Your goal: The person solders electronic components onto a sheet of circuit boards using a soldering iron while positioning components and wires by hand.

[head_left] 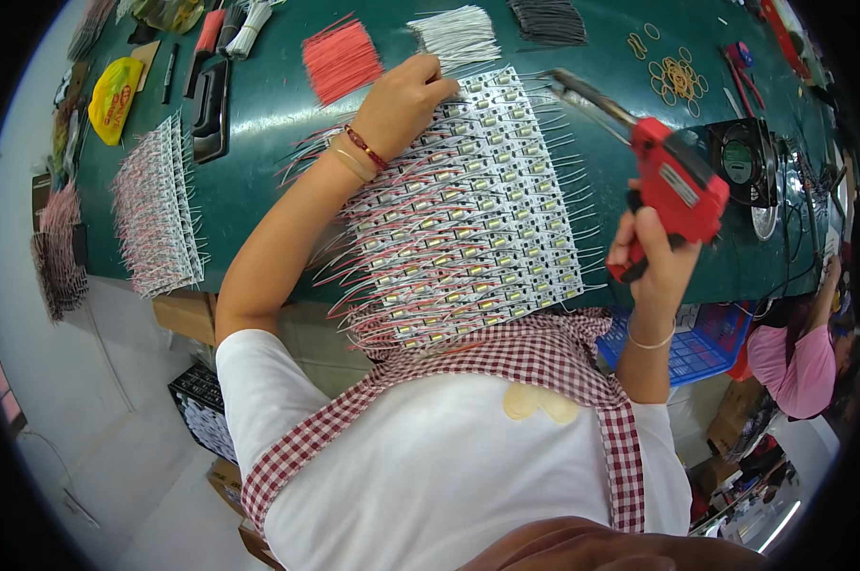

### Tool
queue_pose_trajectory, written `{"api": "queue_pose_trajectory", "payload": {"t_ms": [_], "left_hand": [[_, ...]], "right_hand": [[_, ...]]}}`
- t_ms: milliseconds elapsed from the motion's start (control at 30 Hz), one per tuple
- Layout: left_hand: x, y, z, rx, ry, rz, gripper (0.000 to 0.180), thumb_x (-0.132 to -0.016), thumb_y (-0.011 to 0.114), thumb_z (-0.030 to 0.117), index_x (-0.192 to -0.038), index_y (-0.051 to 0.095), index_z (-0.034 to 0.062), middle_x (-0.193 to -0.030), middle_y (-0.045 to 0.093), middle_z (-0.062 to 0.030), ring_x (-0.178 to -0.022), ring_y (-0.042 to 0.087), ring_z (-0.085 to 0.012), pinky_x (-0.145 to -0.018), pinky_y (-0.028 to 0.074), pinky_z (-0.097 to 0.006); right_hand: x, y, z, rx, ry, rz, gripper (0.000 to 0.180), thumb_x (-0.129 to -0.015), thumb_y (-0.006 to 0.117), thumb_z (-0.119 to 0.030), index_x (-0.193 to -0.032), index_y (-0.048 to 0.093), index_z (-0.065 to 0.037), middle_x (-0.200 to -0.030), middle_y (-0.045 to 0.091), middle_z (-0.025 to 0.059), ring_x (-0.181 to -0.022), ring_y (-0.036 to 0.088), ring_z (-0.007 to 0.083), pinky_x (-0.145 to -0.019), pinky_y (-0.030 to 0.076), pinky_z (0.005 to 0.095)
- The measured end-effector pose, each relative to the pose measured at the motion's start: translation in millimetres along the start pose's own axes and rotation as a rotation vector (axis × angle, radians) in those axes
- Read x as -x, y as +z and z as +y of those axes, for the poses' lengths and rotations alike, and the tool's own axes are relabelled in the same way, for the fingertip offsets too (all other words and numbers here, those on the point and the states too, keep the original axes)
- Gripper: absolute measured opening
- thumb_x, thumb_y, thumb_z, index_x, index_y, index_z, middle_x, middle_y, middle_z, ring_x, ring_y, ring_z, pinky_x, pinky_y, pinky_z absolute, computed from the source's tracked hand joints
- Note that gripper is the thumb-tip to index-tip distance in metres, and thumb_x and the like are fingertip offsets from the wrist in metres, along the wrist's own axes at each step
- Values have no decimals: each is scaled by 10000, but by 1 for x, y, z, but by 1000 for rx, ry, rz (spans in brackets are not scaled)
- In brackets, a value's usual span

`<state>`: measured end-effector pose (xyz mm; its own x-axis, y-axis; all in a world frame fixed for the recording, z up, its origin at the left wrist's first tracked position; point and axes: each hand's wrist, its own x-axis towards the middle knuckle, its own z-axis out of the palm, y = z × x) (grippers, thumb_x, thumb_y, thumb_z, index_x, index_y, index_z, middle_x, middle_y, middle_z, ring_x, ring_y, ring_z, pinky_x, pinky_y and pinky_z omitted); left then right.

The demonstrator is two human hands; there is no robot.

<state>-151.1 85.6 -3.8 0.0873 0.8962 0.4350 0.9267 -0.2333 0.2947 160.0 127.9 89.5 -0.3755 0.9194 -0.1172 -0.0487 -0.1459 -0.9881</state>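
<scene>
At the near edge of the glossy green tabletop (259, 124) lies a broad white sheet of small circuit boards (492, 205) fringed with thin red and white wires (378, 209). The left hand (403, 103) has its bent fingers narrowly gathered at the sheet's far edge, whether pinching anything I cannot tell; the right hand (655, 266) grips a red-and-black pistol-shaped soldering tool (677, 186).

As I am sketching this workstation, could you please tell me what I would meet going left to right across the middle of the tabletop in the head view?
Left boards → centre boards → red tool in the right hand → black fan.
</scene>
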Motion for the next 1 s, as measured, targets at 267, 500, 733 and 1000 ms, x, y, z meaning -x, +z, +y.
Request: {"api": "queue_pose_trajectory", "payload": {"t_ms": [267,500,733,1000], "left_hand": [[3,2,1,50,9,30,227,-699,578,-51,-884,663,48,-740,490,-86,-705,533,-240,-609,460,-333],[3,3,4,24,-19,26,222,-690,588,-39,-889,652,35,-757,487,-84,-722,531,-244,-620,457,-341],[4,2,8,1,-4,37,239,-694,587,-38,-918,642,26,-777,489,-84,-737,534,-244,-630,458,-340],[5,3,7,-3,-4,39,228,-700,589,-39,-916,633,20,-777,487,-86,-735,531,-244,-634,456,-340]], "right_hand": [[-36,34,25,163,170,-187,156,-840,684,-146,-783,603,-26,-564,569,-4,-423,515,56,-389,389,197],[-36,36,32,259,184,-178,200,-810,720,-172,-788,615,-3,-564,562,-6,-420,508,54,-391,403,201],[-34,39,35,318,195,-131,195,-798,733,-161,-783,618,-5,-586,572,-4,-433,506,53,-404,408,214],[-34,37,34,288,164,-154,193,-798,735,-158,-784,621,-3,-591,571,-6,-448,514,54,-413,408,213]]}}
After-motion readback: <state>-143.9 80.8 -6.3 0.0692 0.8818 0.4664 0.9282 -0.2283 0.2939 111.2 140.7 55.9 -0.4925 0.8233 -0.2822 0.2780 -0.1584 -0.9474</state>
